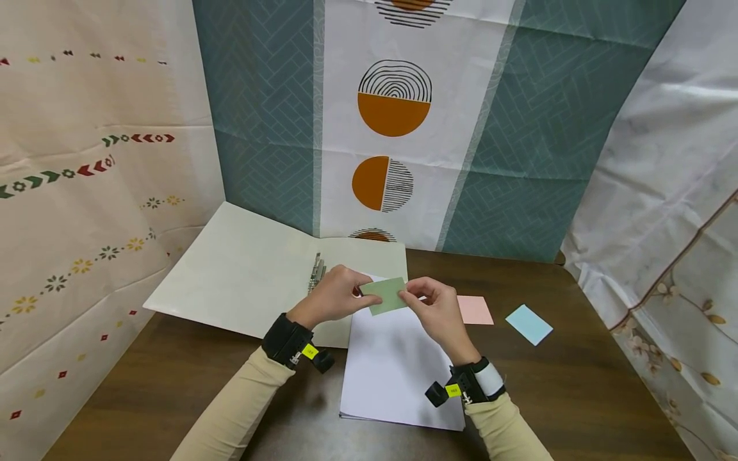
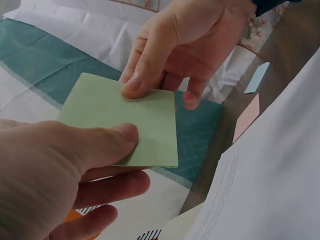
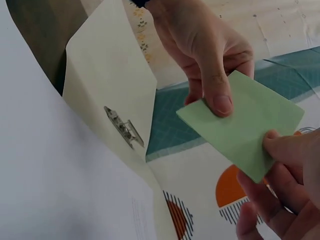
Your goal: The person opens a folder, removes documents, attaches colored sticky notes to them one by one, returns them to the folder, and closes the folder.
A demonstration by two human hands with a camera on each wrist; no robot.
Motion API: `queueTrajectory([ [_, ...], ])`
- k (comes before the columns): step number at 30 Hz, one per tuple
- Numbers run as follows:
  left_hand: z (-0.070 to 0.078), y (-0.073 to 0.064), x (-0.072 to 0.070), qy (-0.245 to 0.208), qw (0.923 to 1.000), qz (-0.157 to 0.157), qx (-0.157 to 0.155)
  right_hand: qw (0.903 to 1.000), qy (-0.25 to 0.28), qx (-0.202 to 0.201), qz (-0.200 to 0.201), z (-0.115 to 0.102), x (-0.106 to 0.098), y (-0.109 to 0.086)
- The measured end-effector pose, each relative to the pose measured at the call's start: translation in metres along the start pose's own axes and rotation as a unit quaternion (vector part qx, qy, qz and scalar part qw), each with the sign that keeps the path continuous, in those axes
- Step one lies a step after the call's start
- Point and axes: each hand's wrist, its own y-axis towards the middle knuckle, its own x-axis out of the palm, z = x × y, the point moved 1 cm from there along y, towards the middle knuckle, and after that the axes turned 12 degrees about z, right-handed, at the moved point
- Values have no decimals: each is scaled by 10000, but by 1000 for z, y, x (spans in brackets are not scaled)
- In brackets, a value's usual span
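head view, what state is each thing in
folder: spread open
clip: can't tell if open or shut
white paper: stacked, partly over the folder
green note: held by both hands
pink note: flat on table
blue note: flat on table
left grip: pinching green note
right grip: pinching green note

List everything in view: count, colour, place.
Notepaper: one piece or stack, green, between both hands
Pink note: one, pink, right of paper stack
Blue note: one, blue, further right
Paper stack: one, white, overlapping binder
Binder: one, cream, open, left
Clip: one, silver, inside binder
Table: one, brown, underneath
Cloths: three, teal-and-white behind, cream left, white right
Wrist cameras: two, black, wrists
Band: one, white, right wrist
Sleeves: two, pale yellow, forearms
Left hand: one, pinching notepaper
Right hand: one, pinching notepaper
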Motion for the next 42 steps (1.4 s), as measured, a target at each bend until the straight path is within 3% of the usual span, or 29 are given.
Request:
queueTrajectory([
  [4, 1, 0, 0, 529, 9982, -281, 44, 9996, -124, -53, -262, 2, -4, 2],
  [8, 3, 0, 2, 1098, 9914, -701, 145, 9984, -193, -229, -483, 3, -8, 3],
  [11, 7, 0, 4, 1188, 9887, -868, 272, 9958, -429, -433, -677, 2, -7, 3],
  [17, 12, -1, 5, 1257, 9875, -862, 389, 9887, -865, -922, -803, -2, -2, 1],
  [23, 5, -1, 4, 942, 9928, -655, 347, 9913, -822, -839, -594, -2, -7, 2],
  [28, -2, -2, -3, 247, 9991, -354, 25, 9986, -383, -356, -70, -3, -17, 6],
  [32, -5, -2, -3, -365, 9984, -372, -233, 9997, -55, -110, 222, -1, -20, 7],
  [35, -5, -1, -1, -529, 9976, -383, -218, 9997, 92, -41, 220, -2, -18, 6],
  [42, -2, 0, -4, -446, 9981, -419, -8, 9999, 79, 82, -46, 0, -16, 4],
])
